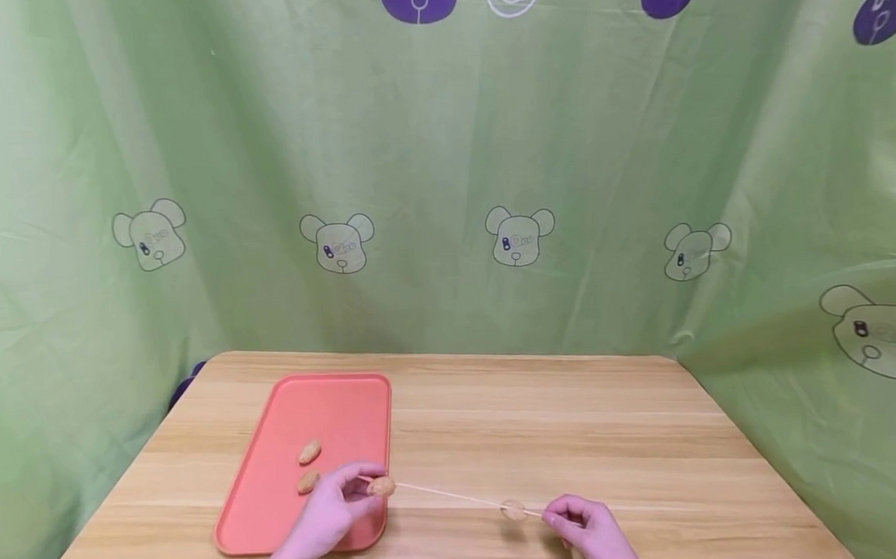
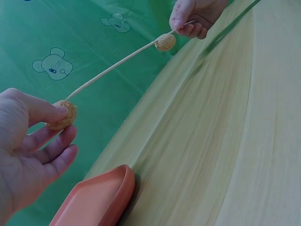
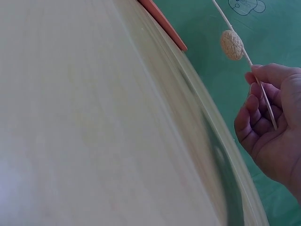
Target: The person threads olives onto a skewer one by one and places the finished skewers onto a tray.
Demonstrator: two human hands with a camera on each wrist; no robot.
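Observation:
My right hand (image 1: 590, 532) pinches a thin wooden skewer (image 1: 450, 494) near one end, its other fingers loosely curled. A tan, wrinkled oval ball (image 3: 232, 45) is threaded on the skewer just beyond those fingertips. Over the tray's right edge, my left hand (image 1: 333, 505) pinches a second such ball (image 2: 64, 114) between thumb and fingers. The skewer's far end meets this second ball; how deep it goes in is hidden. Two more tan balls, one farther back (image 1: 309, 451) and one nearer (image 1: 308, 482), lie on the pink tray (image 1: 333, 409) beside my left hand.
The tray lies on the left part of a light wood-grain table (image 1: 544, 417). A green curtain (image 1: 427, 147) with bear-head prints hangs behind the table and along both sides.

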